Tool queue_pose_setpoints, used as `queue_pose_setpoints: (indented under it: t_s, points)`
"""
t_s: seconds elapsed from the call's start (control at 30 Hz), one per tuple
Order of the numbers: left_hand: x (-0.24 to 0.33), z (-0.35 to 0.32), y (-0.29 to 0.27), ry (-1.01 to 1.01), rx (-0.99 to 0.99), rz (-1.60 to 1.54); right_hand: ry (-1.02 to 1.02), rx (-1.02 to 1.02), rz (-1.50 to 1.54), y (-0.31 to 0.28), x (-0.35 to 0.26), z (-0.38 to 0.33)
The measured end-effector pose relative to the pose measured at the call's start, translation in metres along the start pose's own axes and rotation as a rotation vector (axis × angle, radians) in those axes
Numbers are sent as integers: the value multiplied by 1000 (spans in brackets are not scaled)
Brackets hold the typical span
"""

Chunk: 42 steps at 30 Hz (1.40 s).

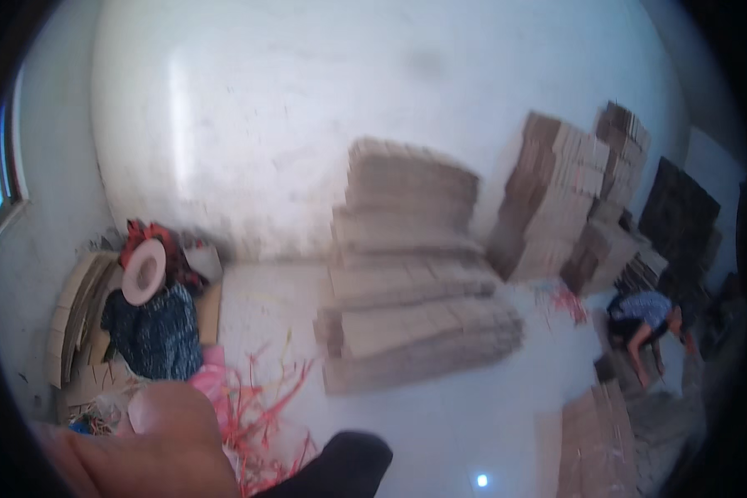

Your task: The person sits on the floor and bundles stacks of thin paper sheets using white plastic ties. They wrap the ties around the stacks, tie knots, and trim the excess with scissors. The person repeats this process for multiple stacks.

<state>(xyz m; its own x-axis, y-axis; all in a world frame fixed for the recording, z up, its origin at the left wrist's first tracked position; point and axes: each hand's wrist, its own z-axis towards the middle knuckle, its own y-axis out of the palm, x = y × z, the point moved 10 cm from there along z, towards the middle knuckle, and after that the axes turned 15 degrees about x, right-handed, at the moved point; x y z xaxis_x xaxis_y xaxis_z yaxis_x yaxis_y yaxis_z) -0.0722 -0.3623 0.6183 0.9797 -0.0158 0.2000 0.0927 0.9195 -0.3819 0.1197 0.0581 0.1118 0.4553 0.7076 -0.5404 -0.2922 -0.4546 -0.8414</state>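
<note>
While the view is smeared by motion blur, one bare hand (153, 448) fills the lower left corner, very close to the lens; which hand it is cannot be told, nor whether its fingers are spread, curled or holding anything. Only a rounded, fleshy mass shows.

Just right of that hand: loose tangle of pink-red plastic strapping strips (257, 415) on the pale floor (440, 432), touching or nearly touching the hand's edge. Strips run mostly up and to the right, long axis slanted away from the hand; a few cross it.

Further right, at the lower edge: a dark rounded shape (344, 465), too blurred to identify.

Above the hand: a seated person in dark patterned clothing with a pale round hat (145, 270), beside upright flattened brown cardboard sheets (75, 319).

Up and right of the hand, well apart: a tall stack of flattened brown cardboard bundles (411, 266), layers lying horizontal, long axis left to right, against a white wall (307, 108).

Far right: more brown cardboard stacks (564, 207), and another person in a blue shirt (643, 319) bent over low cardboard piles (606, 432).
</note>
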Motion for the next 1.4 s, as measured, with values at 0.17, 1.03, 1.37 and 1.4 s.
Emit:
queue_pose_setpoints:
  t_s: [0.17,1.03,1.37,1.4]
  points:
    - [11,1,-61,158,173,113,-29,-431,-529,20,73,14]
    - [-69,-809,-24,-1850,-104,470,161,-158,98,66,-135,88]
    - [-119,-837,-1,-1988,-381,458,1,-346,361,95,-340,20]
    - [-123,-837,1,-2064,-395,444,-12,-344,362,92,-345,19]
